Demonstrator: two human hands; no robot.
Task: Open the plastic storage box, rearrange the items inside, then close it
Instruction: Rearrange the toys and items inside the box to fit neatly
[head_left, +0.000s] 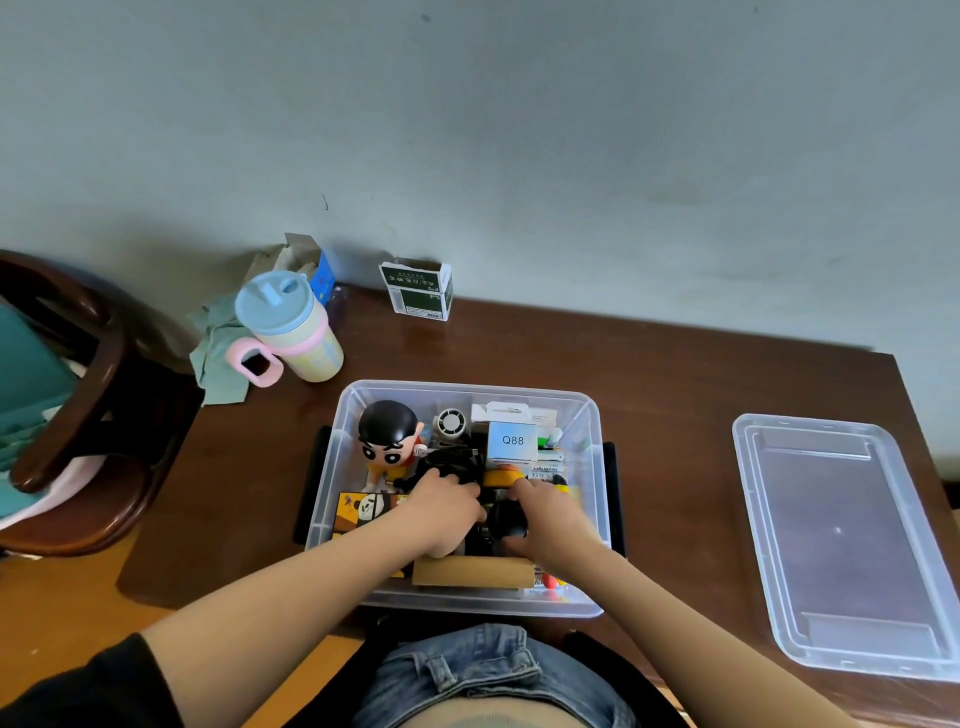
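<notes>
The clear plastic storage box (592, 415) stands open on the brown table, right in front of me. Its clear lid (841, 545) lies flat on the table to the right. Inside are a cartoon boy figurine (387, 441), a white box marked Q88 (511, 441), a small round fan (451, 422), a panda-print box (363, 509), a brown cardboard piece (472, 571) and black items. Both hands are down inside the box. My left hand (441, 514) curls over black cables in the middle. My right hand (550, 519) grips a round black object (506, 519).
A pastel cup with a blue lid and pink handle (291, 332) stands at the table's back left beside a green cloth (218, 353). A green and white carton (418, 291) stands against the wall. A dark wooden chair (78, 415) is at the left.
</notes>
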